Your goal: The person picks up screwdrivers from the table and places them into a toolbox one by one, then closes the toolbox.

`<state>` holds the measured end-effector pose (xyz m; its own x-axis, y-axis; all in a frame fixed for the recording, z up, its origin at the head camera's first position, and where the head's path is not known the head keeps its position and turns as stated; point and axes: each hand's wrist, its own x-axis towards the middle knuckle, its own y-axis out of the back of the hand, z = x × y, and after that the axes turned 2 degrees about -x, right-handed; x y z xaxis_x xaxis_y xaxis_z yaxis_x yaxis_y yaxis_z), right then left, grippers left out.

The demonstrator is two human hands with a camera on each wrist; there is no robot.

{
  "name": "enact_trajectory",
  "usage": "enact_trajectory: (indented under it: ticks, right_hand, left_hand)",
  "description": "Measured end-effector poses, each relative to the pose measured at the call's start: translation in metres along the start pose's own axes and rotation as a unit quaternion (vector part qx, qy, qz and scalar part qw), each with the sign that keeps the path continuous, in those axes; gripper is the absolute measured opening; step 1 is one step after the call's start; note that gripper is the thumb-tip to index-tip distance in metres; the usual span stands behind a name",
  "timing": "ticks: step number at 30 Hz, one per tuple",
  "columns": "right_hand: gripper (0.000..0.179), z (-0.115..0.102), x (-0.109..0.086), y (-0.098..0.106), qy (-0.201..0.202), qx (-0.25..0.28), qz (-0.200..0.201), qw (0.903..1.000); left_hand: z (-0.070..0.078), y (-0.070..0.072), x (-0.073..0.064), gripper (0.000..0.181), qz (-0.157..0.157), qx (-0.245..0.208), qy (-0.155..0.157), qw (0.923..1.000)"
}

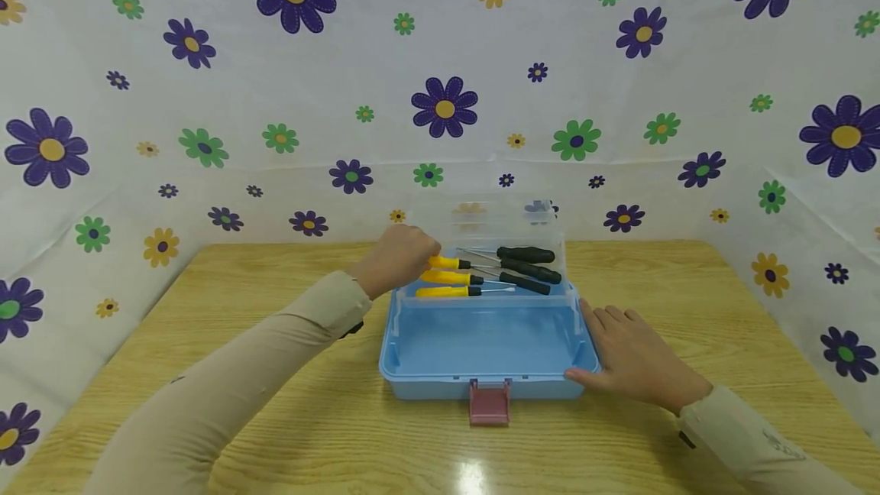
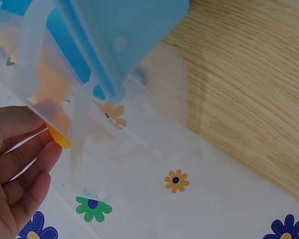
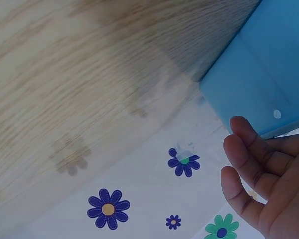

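In the head view, my left hand [image 1: 399,258] pinches the handle end of the farthest yellow-handled screwdriver [image 1: 447,262], at the left end of a clear raised tray [image 1: 440,301]. Two more yellow screwdrivers [image 1: 450,278] lie nearer, with black-handled screwdrivers [image 1: 529,270] opposite them on the tray's right. The tray stands over the rear of an open light-blue toolbox [image 1: 481,342]. My right hand [image 1: 632,357] rests against the toolbox's right wall, its thumb at the front corner rim. In the left wrist view, clear plastic partly covers the gripped yellow handle [image 2: 60,137].
A clear lid [image 1: 481,214] stands raised behind the tray. The pink latch [image 1: 490,406] hangs down at the toolbox's front. Beneath is a wood-grain table [image 1: 296,418], with a flower-printed white cloth [image 1: 385,67] behind and at both sides.
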<state>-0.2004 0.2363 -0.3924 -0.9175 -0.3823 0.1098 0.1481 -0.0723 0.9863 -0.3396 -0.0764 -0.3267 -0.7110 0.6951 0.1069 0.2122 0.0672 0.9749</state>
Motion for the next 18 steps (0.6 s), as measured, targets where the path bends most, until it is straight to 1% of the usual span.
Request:
enact_trajectory:
  ticks: [7, 10, 18]
  right_hand:
    - [0.103, 0.0002, 0.0002, 0.0005, 0.002, -0.001, 0.003, 1.0000]
    - [0.103, 0.0001, 0.0008, 0.0006, 0.003, -0.004, 0.006, 1.0000]
    - [0.104, -0.0002, 0.0012, 0.0005, 0.000, -0.004, 0.003, 1.0000]
  left_hand:
    - [0.0017, -0.0028, 0.0011, 0.012, 0.013, 0.003, -0.008, 0.9999]
    - [0.0028, -0.0030, 0.0019, 0.014, 0.010, -0.001, -0.008, 0.9999]
    - [0.0017, -0.0033, 0.0002, 0.020, -0.003, -0.010, 0.008, 0.9999]
